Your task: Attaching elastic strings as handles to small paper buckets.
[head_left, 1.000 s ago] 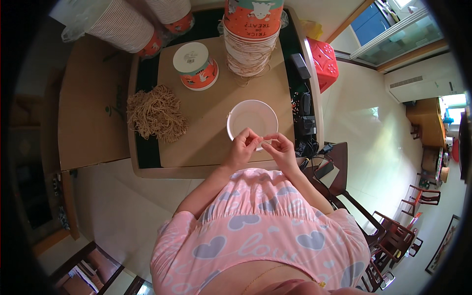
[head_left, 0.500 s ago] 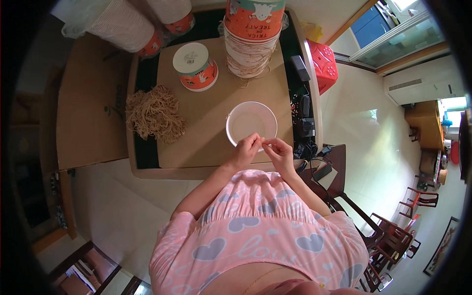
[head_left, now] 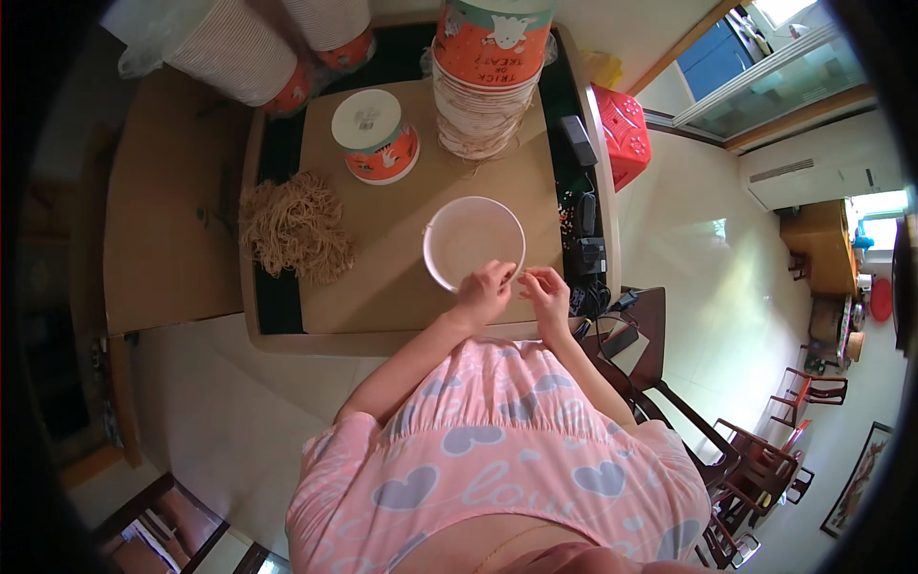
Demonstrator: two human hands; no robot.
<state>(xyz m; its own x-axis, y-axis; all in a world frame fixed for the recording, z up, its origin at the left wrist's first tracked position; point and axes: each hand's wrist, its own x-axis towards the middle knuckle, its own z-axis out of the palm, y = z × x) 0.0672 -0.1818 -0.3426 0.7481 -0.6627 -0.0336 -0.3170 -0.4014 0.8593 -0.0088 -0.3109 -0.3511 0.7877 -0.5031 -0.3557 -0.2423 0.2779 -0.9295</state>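
A shallow white round paper bowl (head_left: 473, 241) lies open side up on the tan wooden surface (head_left: 382, 277), near its front edge and a little right of the middle. The left hand (head_left: 485, 292) rests against the bowl's near rim with its fingers curled and pinched on that rim. The right hand (head_left: 549, 290) sits just beside it, off the bowl's lower right edge, with thumb and fingertips drawn together as if pinching something thin; what lies between them is too small to tell. The two hands are close together but not touching. To the left of the bowl, well apart from it, lies a loose heap of pale brown straw-like strands (head_left: 295, 228). Behind the bowl stands an upturned orange and white paper tub (head_left: 375, 137) with its white base uppermost, and to the right of that a tall stack of nested paper bowls topped by an orange printed tub (head_left: 488, 67). More stacked ribbed paper cups wrapped in clear plastic (head_left: 234, 53) lie at the far left corner. A red plastic stool (head_left: 623, 132) stands on the pale tiled floor (head_left: 708, 277) to the right of the surface.
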